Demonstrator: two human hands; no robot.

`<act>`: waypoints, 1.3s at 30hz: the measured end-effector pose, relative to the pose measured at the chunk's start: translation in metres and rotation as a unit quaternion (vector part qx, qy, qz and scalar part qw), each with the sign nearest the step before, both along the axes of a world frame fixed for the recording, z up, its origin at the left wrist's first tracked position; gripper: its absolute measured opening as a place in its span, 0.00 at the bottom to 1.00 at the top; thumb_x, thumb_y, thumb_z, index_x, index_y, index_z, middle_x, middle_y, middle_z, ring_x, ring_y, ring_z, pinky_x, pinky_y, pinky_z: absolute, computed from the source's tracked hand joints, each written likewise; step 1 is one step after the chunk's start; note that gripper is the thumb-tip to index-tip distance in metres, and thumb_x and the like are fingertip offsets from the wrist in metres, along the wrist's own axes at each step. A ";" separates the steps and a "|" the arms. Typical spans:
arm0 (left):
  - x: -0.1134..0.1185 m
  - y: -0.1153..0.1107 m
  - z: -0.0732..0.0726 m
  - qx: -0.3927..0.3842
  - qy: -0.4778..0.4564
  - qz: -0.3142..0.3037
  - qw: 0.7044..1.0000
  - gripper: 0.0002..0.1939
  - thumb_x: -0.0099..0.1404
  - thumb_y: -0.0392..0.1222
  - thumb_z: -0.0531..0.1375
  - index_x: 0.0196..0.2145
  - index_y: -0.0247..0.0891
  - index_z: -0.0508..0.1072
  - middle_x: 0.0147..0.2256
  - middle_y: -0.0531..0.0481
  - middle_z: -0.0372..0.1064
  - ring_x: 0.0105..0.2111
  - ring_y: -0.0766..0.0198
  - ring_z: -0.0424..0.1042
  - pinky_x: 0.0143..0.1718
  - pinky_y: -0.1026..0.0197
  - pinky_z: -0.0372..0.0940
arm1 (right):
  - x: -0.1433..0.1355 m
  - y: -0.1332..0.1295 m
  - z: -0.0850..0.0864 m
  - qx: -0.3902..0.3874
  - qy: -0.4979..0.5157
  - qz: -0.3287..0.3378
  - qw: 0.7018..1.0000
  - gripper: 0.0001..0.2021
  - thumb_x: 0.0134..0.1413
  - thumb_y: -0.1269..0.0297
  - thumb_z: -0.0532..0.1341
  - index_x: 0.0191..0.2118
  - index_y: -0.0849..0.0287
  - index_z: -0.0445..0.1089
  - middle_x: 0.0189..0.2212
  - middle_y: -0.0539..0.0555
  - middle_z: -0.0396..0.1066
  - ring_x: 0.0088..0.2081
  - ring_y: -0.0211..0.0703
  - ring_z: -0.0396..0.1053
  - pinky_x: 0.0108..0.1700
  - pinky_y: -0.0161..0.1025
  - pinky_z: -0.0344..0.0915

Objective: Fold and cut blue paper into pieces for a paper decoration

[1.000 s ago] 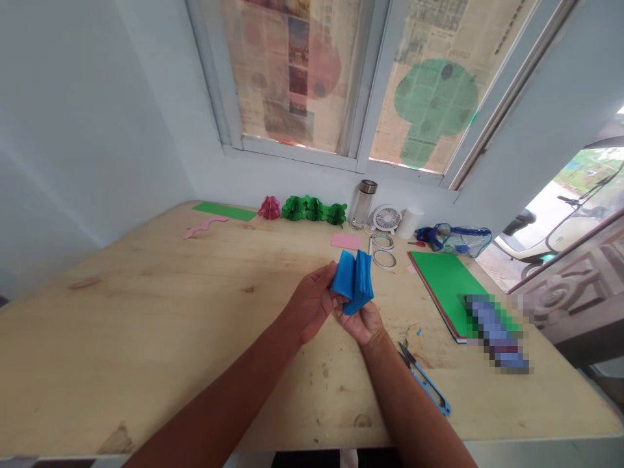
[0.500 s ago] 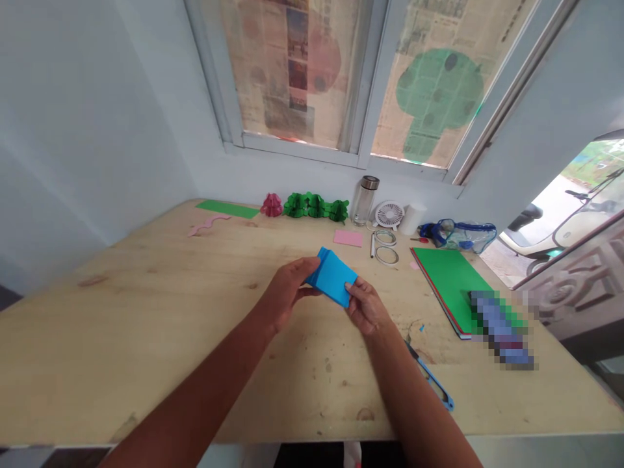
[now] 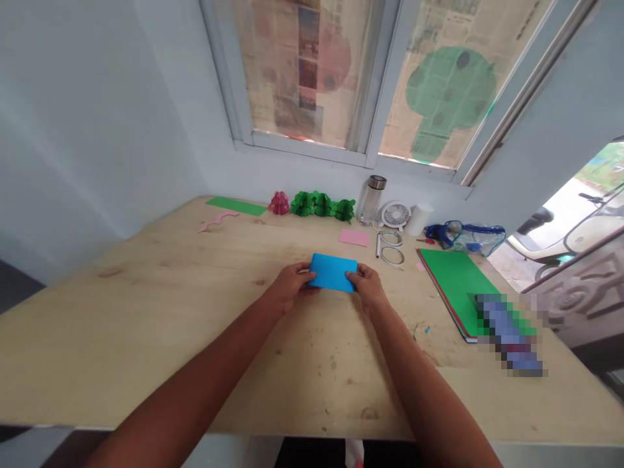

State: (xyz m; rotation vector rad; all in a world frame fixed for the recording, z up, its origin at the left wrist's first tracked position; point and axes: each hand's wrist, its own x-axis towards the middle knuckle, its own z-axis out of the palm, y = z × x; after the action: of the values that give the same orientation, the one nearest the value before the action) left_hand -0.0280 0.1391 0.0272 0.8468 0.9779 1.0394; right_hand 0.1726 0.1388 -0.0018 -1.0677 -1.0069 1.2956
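Observation:
A folded piece of blue paper [image 3: 334, 272] is held between my two hands above the middle of the wooden table [image 3: 205, 312]. Its broad face is turned up toward me and looks like a flat rectangle. My left hand [image 3: 293, 284] pinches the left end, thumb on top and fingers underneath. At the right end, my right hand [image 3: 366, 283] grips the paper the same way, its thumb lying on the near corner. The underside of the paper is hidden.
Along the wall stand a pink paper ornament [image 3: 279, 203], green paper ornaments [image 3: 322, 205], a glass bottle [image 3: 371, 200] and a small fan [image 3: 395, 214]. Pink paper [image 3: 353, 237] and tape rolls [image 3: 392, 255] lie nearer. Green sheets [image 3: 458, 286] rest at right, partly under a blurred object [image 3: 509, 335].
The blue paper has turned from slanted, with layers fanned at its left end, to level and flat. My hands have drawn level. The blue-handled cutting tool is now hidden by my right arm.

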 end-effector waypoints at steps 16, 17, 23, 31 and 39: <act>0.008 0.075 -0.019 0.079 0.303 0.025 0.949 0.17 0.68 0.46 0.58 0.51 0.38 0.68 0.51 0.44 0.66 0.47 0.57 0.70 0.46 0.50 0.68 | -0.010 0.069 0.000 -0.138 -0.314 -0.015 0.939 0.17 0.61 0.59 0.61 0.53 0.60 0.66 0.52 0.57 0.67 0.47 0.48 0.70 0.46 0.48 0.70; 0.008 0.076 -0.019 0.086 0.325 0.020 0.942 0.17 0.68 0.46 0.58 0.52 0.38 0.68 0.51 0.44 0.66 0.47 0.57 0.70 0.46 0.50 0.68 | -0.011 0.069 0.001 -0.139 -0.330 -0.017 0.934 0.17 0.61 0.59 0.61 0.53 0.60 0.66 0.52 0.57 0.67 0.47 0.48 0.70 0.46 0.48 0.70; 0.011 0.074 -0.017 0.123 0.494 -0.040 0.860 0.18 0.68 0.46 0.58 0.52 0.37 0.67 0.51 0.43 0.66 0.46 0.57 0.70 0.46 0.49 0.69 | -0.018 0.065 0.006 -0.131 -0.410 -0.042 0.902 0.17 0.61 0.59 0.61 0.54 0.60 0.66 0.52 0.57 0.67 0.47 0.47 0.70 0.46 0.48 0.70; 0.016 0.073 -0.015 0.174 0.660 -0.058 0.728 0.18 0.68 0.46 0.58 0.52 0.36 0.67 0.51 0.43 0.66 0.46 0.57 0.70 0.46 0.49 0.69 | -0.020 0.041 0.021 -0.059 -0.510 -0.083 0.854 0.19 0.62 0.63 0.59 0.57 0.59 0.64 0.53 0.61 0.66 0.52 0.51 0.68 0.51 0.50 0.67; 0.015 0.050 -0.010 0.254 0.711 -0.007 0.655 0.16 0.71 0.42 0.50 0.51 0.33 0.68 0.49 0.37 0.67 0.46 0.52 0.70 0.44 0.48 0.68 | -0.004 -0.028 0.044 0.052 -0.605 0.012 0.794 0.20 0.54 0.68 0.59 0.53 0.58 0.69 0.52 0.59 0.70 0.55 0.51 0.65 0.54 0.44 0.62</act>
State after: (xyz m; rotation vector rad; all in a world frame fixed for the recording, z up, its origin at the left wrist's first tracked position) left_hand -0.0130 0.1891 0.0175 2.2965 1.9766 0.4315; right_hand 0.1688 0.1105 0.0427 -1.8364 -1.9854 0.4110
